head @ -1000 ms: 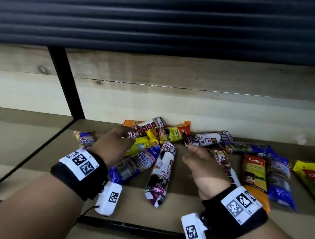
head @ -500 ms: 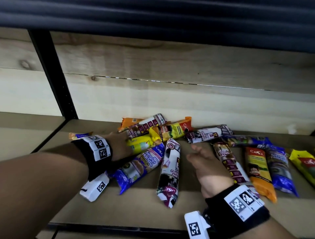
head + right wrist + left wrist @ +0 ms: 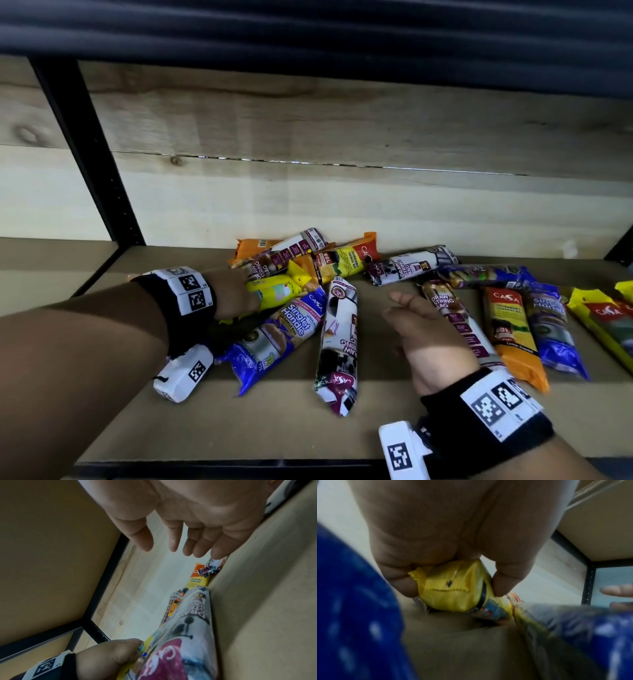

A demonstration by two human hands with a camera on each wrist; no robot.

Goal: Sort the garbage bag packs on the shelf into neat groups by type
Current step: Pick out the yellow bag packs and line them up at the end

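Several garbage bag packs lie in a loose heap on the brown shelf board point(image 3: 239, 425). My left hand point(image 3: 236, 294) grips the end of a yellow pack point(image 3: 277, 291) in the heap; the left wrist view shows thumb and fingers point(image 3: 500, 586) pinching that yellow pack point(image 3: 452, 588). A blue Singlet Handle pack point(image 3: 277, 339) lies just in front of it. A white and maroon Draw String pack point(image 3: 337, 346) lies lengthwise in the middle. My right hand point(image 3: 414, 329) hovers open beside it, fingers point(image 3: 173, 543) relaxed and holding nothing.
To the right lie another Draw String pack point(image 3: 455, 322), an orange pack point(image 3: 513, 332), a blue pack point(image 3: 551, 329) and a yellow pack point(image 3: 606, 318). A black upright post point(image 3: 89, 150) stands at the back left, before a pale wooden back wall point(image 3: 342, 205). A dark shelf edge overhangs above.
My left hand has reached further right into the heap and closed on the yellow pack. My right hand has stayed beside the white Draw String pack. The head view has shifted closer.
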